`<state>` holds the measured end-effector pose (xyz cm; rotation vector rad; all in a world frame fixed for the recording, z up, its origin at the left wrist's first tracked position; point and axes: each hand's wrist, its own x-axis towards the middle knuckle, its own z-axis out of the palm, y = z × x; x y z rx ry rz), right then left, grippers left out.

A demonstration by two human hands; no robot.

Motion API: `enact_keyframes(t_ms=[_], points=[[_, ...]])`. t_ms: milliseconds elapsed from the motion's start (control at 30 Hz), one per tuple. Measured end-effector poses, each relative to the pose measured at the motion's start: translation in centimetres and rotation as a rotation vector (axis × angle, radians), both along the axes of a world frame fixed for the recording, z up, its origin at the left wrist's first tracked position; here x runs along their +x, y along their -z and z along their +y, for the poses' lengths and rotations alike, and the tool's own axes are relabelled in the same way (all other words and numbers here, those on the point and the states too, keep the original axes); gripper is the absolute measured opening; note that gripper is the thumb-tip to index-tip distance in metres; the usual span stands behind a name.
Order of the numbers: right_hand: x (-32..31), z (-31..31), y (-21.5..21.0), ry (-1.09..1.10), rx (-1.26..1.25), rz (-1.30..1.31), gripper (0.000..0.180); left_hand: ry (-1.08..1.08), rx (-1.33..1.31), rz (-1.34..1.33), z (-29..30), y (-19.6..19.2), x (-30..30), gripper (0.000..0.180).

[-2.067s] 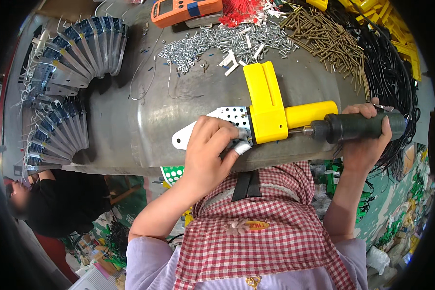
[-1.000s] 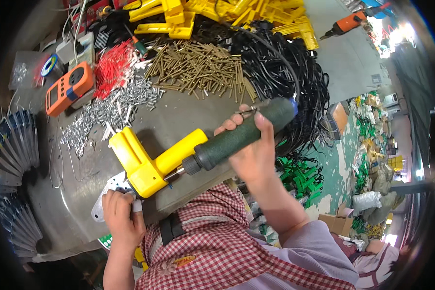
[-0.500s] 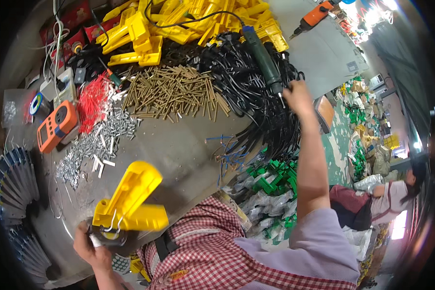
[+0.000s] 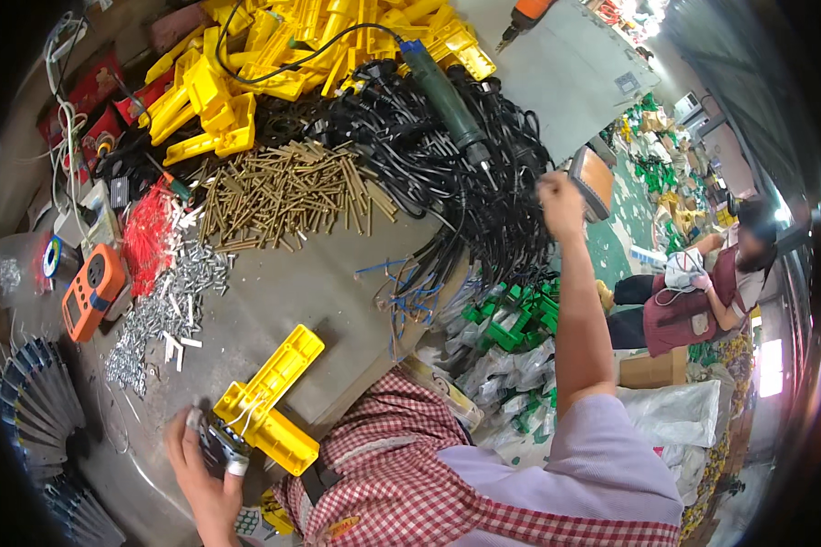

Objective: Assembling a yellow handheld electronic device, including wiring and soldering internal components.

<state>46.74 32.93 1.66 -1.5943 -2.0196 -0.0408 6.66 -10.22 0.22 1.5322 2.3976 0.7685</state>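
At the lower left, my left hand (image 4: 208, 483) grips a dark round part (image 4: 223, 441) at the end of an open yellow plastic casing (image 4: 278, 376). The casing forms a V of two arms, with white wires at the joint. White wrapping covers my thumb tip. My right hand (image 4: 564, 208) is closed at the right edge of a heap of black cables (image 4: 497, 214); whatever its fingers hold is hidden. A dark green electric screwdriver (image 4: 447, 105) lies on the cables, its bit toward my right hand. Blue and brown wire ends (image 4: 406, 287) stick out of the heap.
Brass-coloured pins (image 4: 287, 196), silver screws (image 4: 169, 305) and red pieces (image 4: 146, 242) lie in piles. Yellow casings (image 4: 319, 46) heap at the back. An orange meter (image 4: 94, 290) stands left. Green parts (image 4: 520, 314) lie beside the table; another person (image 4: 693, 296) is at right.
My right hand has moved right, away from the screwdriver's bit. My left hand has turned the casing so its hollow inside shows. The view has shifted, and the other person has changed posture.
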Motion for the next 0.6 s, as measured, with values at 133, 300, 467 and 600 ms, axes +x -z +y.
enact_keyframes(t_ms=[133, 300, 467, 600], points=[[-4.5, -5.4, -5.9, -0.338, -0.083, 0.792, 0.022, -0.071, 0.363, -0.04, 0.8, -1.5, 0.0, 0.051], [-18.3, -16.4, -11.7, -1.204, -1.044, 1.461, 0.027, 0.635, 0.229, -0.624, 9.7, -6.1, 9.1, 0.088], [-20.2, -7.9, -15.0, -1.436, -1.047, 1.491, 0.026, 0.557, 0.322, -0.953, 12.0, -6.8, 10.9, 0.066], [-20.8, -7.1, -14.6, -1.478, -1.205, 1.604, 0.029, 0.575, 0.266, -0.833, 11.7, -5.7, 9.4, 0.053]])
